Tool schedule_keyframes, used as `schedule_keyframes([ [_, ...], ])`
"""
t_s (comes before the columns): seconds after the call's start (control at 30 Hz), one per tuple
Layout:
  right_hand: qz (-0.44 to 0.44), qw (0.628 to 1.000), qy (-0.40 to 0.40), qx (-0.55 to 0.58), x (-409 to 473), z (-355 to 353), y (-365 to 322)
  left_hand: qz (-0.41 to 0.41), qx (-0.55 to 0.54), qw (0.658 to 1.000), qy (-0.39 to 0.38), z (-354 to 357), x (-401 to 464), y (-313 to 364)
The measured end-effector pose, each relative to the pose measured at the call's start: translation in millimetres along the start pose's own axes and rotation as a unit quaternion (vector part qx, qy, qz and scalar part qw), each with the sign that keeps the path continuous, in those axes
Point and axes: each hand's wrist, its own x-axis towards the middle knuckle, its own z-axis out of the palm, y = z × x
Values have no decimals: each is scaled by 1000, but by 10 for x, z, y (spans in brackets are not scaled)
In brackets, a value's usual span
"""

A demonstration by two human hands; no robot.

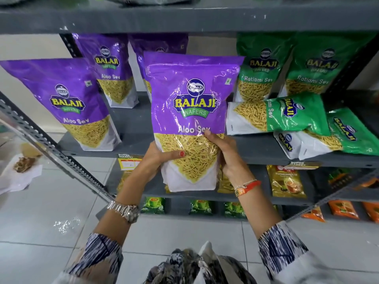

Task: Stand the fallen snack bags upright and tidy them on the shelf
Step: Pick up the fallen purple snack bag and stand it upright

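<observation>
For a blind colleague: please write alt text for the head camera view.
Both hands, left hand and right hand, hold a purple Aloo Sev bag upright before a grey shelf. To its right, two green Ratlami Sev bags lie fallen.

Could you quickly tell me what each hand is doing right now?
Left hand: closed on the purple Aloo Sev bag.
Right hand: closed on the same bag.
</observation>
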Motion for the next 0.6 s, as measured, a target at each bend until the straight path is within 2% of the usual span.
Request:
schedule_keyframes([
  [0.3,-9,999,29,-21,541,268,177,-7,57,995,80,-493,379,-67],
  [0.43,-36,998,-14,-55,840,517,235,8,61,995,82,-896,579,-18],
  [0.6,-26,996,-76,-48,1132,758,415,6,78,993,85,-1308,742,22],
])
